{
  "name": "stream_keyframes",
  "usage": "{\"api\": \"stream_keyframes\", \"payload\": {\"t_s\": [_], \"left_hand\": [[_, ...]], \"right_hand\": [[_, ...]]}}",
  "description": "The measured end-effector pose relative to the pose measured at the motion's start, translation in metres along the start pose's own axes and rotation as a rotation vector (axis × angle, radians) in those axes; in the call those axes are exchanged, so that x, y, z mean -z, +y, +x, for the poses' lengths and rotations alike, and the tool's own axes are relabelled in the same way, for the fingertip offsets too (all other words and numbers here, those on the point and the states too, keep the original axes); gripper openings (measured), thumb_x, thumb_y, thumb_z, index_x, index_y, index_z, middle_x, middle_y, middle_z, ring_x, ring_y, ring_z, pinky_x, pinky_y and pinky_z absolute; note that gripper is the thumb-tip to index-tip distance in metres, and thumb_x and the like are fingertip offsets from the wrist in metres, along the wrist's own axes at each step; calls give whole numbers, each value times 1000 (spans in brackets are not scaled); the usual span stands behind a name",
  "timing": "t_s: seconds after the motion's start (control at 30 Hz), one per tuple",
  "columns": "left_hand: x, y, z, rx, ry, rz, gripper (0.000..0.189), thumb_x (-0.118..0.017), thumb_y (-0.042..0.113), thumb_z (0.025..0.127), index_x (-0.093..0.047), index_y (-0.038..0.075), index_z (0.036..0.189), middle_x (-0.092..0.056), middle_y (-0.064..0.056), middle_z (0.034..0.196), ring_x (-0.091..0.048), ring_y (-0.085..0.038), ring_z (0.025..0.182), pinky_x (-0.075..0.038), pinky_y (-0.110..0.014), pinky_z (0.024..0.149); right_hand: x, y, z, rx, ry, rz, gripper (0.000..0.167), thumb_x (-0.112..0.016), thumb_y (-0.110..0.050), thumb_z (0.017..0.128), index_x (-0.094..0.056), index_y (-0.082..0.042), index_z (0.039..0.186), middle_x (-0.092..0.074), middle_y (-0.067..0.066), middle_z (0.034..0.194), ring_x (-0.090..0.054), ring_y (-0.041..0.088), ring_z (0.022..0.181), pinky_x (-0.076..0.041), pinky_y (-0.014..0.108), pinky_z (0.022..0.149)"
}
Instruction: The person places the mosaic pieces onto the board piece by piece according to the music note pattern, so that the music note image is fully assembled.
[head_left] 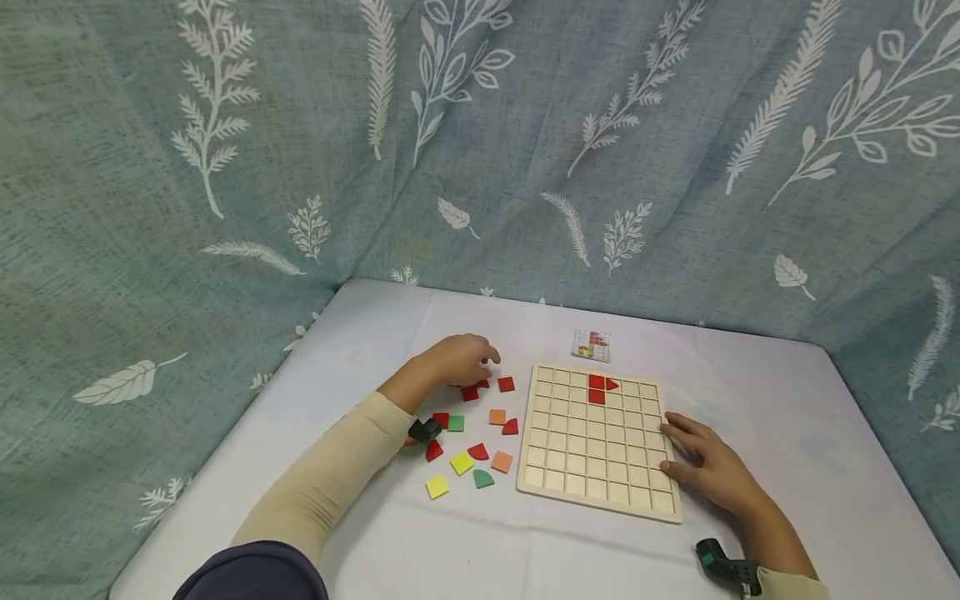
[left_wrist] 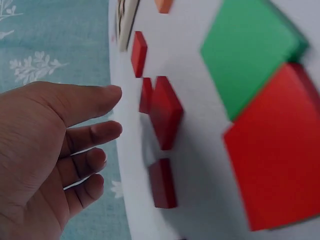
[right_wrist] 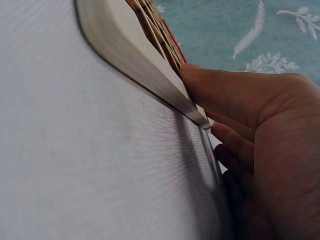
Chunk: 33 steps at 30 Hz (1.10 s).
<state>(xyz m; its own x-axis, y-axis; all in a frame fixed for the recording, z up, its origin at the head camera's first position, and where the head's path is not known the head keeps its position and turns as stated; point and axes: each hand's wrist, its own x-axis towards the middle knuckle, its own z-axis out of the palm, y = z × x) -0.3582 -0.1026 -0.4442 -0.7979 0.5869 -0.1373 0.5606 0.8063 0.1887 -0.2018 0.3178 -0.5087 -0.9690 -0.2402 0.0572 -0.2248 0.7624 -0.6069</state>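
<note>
My left hand (head_left: 459, 360) hovers above several red tiles, its fingers loosely bent with nothing between them. In the left wrist view, red tiles, one a red diamond-looking piece (left_wrist: 165, 112), lie beyond the thumb and fingertips. To the right is a pale wooden grid board (head_left: 576, 485), which bears two red squares (head_left: 596, 397) and a red triangle (head_left: 612, 385) near its far edge. Against the board's right edge rest the thumb and fingertips of my right hand (head_left: 708, 467). The right wrist view shows the thumb touching the board's rim (right_wrist: 150, 75); its lower fingers are dim.
Loose tiles lie left of the board: a green square (head_left: 456, 423), orange squares (head_left: 502, 462), yellow squares (head_left: 462, 462), red quarter-rounds (head_left: 478, 452) and a green quarter-round (head_left: 483, 478). Behind the board lies a small pattern card (head_left: 592, 345). A leaf-patterned cloth (head_left: 480, 167) hangs behind the table.
</note>
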Motion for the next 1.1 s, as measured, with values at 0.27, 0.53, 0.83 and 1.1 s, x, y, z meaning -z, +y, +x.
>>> {"api": "stream_keyframes", "payload": {"t_s": [0.27,0.53,0.83,1.1], "left_hand": [[-10,10,8,-109,-18,15,34,-70,33,88,-70,18,119,-63,3,103,-57,-11,90,-47,-32,86],[-14,19,22,-108,-78,16,32,-72,27,87,-70,19,119,-64,7,97,-55,-10,84,-47,-29,82],[-3,36,38,-163,-48,-8,27,-69,26,86,-74,13,108,-64,5,91,-54,-12,76,-46,-28,71],[2,66,56,-237,-45,-14,24,-71,26,86,-72,14,107,-61,7,87,-53,-12,75,-45,-28,69]], "right_hand": [[0,-1,0,10,9,16,72,-75,-40,83,-51,-3,140,-33,14,152,-24,45,138,-22,66,102],[-1,-1,1,-6,4,9,73,-75,-41,83,-51,-3,141,-33,13,153,-24,44,139,-21,65,103],[0,-1,0,-22,11,-5,73,-75,-41,83,-50,-3,141,-32,13,153,-24,45,138,-21,66,103],[0,-2,1,-18,16,-1,72,-75,-41,83,-52,-4,140,-33,14,152,-24,45,138,-22,66,103]]}}
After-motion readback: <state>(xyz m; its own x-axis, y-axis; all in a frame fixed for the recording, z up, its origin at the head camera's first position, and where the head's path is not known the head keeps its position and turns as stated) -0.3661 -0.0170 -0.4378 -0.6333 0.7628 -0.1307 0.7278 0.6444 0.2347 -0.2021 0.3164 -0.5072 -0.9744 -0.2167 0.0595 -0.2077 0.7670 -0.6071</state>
